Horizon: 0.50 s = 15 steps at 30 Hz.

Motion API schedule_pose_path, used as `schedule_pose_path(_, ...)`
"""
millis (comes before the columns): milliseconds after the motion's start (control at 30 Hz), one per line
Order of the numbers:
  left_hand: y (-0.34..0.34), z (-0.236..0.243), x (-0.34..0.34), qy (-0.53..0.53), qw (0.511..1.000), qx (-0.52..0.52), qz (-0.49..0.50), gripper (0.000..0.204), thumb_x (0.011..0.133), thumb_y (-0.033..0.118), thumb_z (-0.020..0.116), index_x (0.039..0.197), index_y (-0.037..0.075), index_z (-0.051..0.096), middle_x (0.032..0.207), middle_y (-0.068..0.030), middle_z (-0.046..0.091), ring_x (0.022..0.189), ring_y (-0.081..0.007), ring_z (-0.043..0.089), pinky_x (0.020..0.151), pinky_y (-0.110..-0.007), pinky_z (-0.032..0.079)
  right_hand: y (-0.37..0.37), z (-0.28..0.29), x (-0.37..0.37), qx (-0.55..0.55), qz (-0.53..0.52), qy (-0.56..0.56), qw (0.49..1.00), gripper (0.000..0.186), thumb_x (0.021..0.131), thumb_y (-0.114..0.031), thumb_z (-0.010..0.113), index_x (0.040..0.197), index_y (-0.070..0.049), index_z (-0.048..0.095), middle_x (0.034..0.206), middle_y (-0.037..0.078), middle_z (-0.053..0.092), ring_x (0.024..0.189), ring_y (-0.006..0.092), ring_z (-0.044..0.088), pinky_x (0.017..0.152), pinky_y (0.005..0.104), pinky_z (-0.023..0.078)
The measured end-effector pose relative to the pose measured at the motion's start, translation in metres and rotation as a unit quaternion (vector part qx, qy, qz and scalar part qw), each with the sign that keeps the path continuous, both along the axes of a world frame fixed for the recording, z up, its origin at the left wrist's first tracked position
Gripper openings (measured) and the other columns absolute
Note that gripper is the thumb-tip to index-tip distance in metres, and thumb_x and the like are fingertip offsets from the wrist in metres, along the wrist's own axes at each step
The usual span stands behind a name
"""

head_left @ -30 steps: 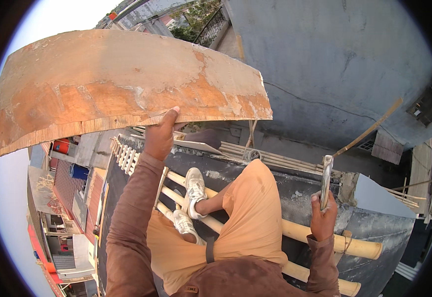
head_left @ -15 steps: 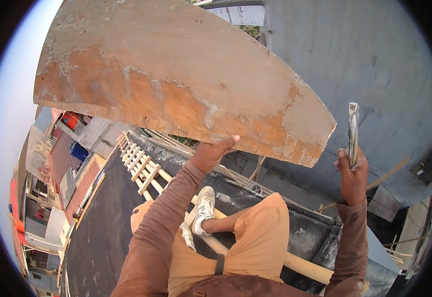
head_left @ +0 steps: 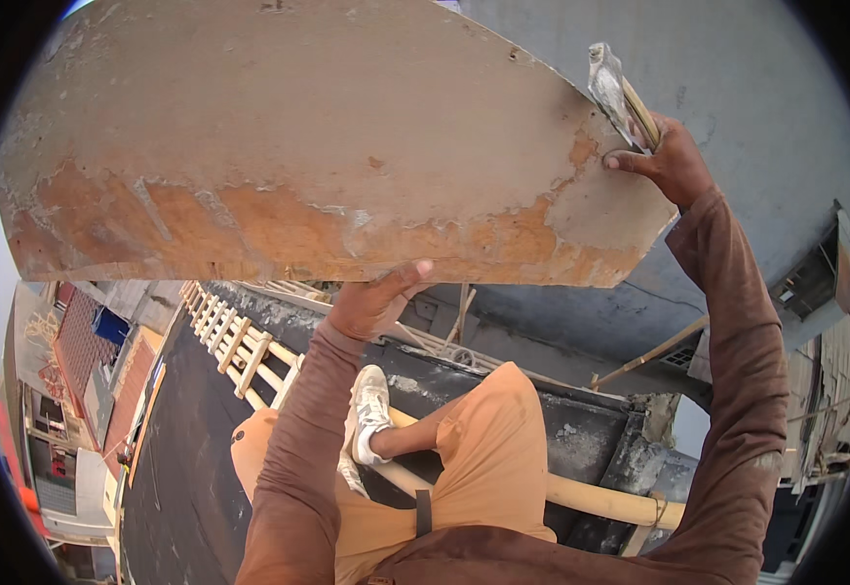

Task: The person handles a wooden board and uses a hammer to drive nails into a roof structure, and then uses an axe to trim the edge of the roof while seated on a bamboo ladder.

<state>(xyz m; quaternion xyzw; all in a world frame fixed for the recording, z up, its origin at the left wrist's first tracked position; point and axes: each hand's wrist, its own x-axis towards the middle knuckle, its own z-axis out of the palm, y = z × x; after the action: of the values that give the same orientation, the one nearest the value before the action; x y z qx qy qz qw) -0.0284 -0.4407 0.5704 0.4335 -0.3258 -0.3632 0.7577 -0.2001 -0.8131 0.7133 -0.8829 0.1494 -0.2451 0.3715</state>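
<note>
Plywood board (head_left: 328, 146), stained orange along its lower edge and caked grey above, fills the upper view, raised overhead. The left hand (head_left: 376, 297) grips its bottom edge from beneath, thumb lying along the rim. The right hand (head_left: 664, 161) is closed round the handle of a hammer (head_left: 615, 88), whose head rests against the board's upper right corner. Below the hands sit orange trousers (head_left: 474, 458) and a white shoe (head_left: 368, 414) on a bamboo pole (head_left: 600, 499), with a wooden ladder (head_left: 240, 341) left of the shoe.
</note>
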Motion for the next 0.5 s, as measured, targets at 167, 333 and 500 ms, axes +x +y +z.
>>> schedule_pose_path(167,-0.013,0.011,-0.013,0.033,0.996,-0.086,0.009,0.060,0.096,-0.003,0.063,0.150,0.008,0.040,0.143,-0.0140,0.053,0.135,-0.0345,0.054,0.110,-0.057,0.049,0.001,0.018,-0.018,-0.075,0.018,0.010,0.997,0.049,0.074,-0.028,0.095,0.108,-0.001,0.071,0.091,0.009,0.074,0.080,0.0176,0.070,0.077,0.0339,0.058)
schedule_pose_path(333,-0.039,-0.014,0.003,0.031,0.999,-0.035,-0.008,0.061,0.096,0.005,0.068,0.150,0.010,0.040,0.146,-0.0139,0.051,0.138,-0.0345,0.051,0.113,-0.057,0.047,0.006,0.013,-0.044,-0.058,-0.011,-0.031,0.998,0.050,0.075,-0.029,0.094,0.110,-0.002,0.072,0.093,0.008,0.075,0.082,0.0181,0.071,0.078,0.0342,0.058)
schedule_pose_path(500,-0.067,-0.065,0.015,0.033,0.987,0.124,-0.096,0.072,0.094,0.028,0.076,0.151,0.005,0.039,0.149,-0.0162,0.049,0.141,-0.0338,0.049,0.116,-0.052,0.040,0.006,-0.001,-0.052,-0.169,-0.055,-0.025,0.984,0.055,0.073,-0.029,0.095,0.114,-0.002,0.071,0.092,0.008,0.075,0.082,0.0192,0.070,0.076,0.0353,0.057)
